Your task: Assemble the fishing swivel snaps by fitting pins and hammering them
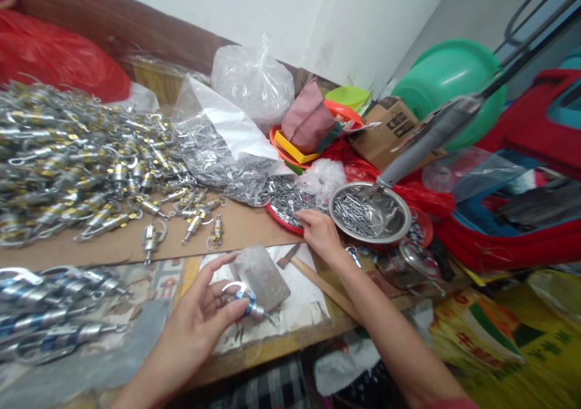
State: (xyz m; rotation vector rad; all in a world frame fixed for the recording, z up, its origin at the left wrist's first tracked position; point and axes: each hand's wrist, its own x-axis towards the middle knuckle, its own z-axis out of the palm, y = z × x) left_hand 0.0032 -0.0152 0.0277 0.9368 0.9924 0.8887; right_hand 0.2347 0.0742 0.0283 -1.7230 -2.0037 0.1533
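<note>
- The left hand (206,306) held a blue-and-silver fitting (246,301) above the near part of the desk (267,356); its grip was closed on the piece, thumb on the near side and fingers curled behind it, with the index finger stretched out.
- The fitting's thin tip pointed down and to the right, in front of a grey metal block (264,274).
- The right hand (321,237) reached over the small metal pins (285,195) in a red tray (284,223); its fingers were bent together, and whether its grip had hold of a pin could not be told.
- Just right of that hand stood a metal pan (391,208), part filled with long thin pieces, its grey handle (426,137) slanting up to the right.
- A hammer (320,282) with a wooden handle lay beside the block, partly on white paper (297,323), its handle passing under the right forearm.
- Yellow-and-silver fittings (86,161) were heaped at the far left, some on a cardboard sheet (247,224).
- More blue-banded fittings (49,312) lay in a group at the near left.
- Behind the tray sat a clear plastic bag (252,82); farther right leaned a green basin (449,88).
</note>
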